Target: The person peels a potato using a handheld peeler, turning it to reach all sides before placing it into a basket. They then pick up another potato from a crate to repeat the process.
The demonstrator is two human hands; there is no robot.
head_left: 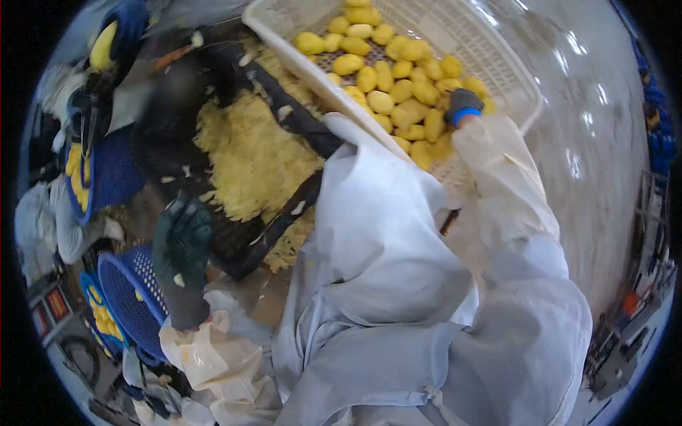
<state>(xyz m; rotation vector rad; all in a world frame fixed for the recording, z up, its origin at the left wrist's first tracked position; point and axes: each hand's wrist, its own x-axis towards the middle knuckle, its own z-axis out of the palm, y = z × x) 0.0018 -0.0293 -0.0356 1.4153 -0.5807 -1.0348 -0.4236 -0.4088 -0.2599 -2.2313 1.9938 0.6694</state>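
Note:
My right hand (465, 105), in a dark grey glove with a blue cuff band, reaches down among yellow peeled potatoes (380, 103) in a white slatted crate (497, 53). Its fingers curl downward and whatever they hold is hidden. My left hand (185, 238) wears a dark green glove. It hovers beside a black crate (241, 259), fingers loosely bent and somewhat apart, with nothing visible in them. Pale yellow shreds or peelings (245, 160) lie heaped in the black crate.
Blue baskets (121, 273) stand at the left, some holding yellow pieces (106, 319). A co-worker's dark gloved hand (131, 28) at upper left is by a yellow piece (104, 46). Wet, shiny floor (586, 135) lies right. A white apron (383, 227) covers my lap.

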